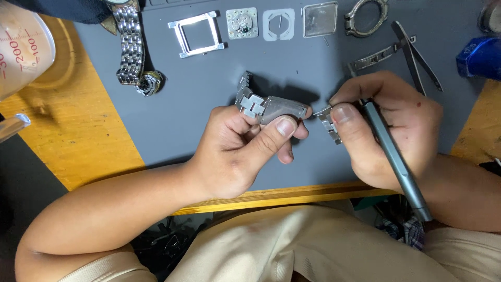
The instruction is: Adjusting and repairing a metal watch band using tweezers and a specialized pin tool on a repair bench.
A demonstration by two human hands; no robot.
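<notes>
— What did the left hand [237, 149] have hold of?

— A silver metal watch-bracelet piece with a folding clasp [271, 107]. The fingers were curled tight round it, the thumb pressed flat on the clasp plate, and the linked end stuck up past the knuckles. It was held above the grey work mat [209, 104], just clear of the other hand.

— And the right hand [389, 128]?

— Closed as well. Thumb and forefinger pinched a short silver strip of bracelet links [329, 124], which hung down beside the thumb. The same hand gripped a slim grey pen-shaped metal tool [396, 162], its shaft running back across the palm toward the wrist. The tip was hidden behind the fingers, so I could not tell where it touched.

— How near were the two pieces?

— Very near, end toward end, with a small gap between them.

— What lay on the mat?

— Along the far edge, a square silver watch case frame [197, 34], a square watch movement [242, 23], a pale square spacer [278, 24], a square glass [320, 20] and a rounded dark metal case [366, 16]. To the right, steel tweezers [415, 55] lay beside another clasp strip [378, 56]. To the left, a steel link bracelet [130, 49] lay stretched out, well apart from the hands. The mat sat on a yellow wooden table [78, 130].
</notes>
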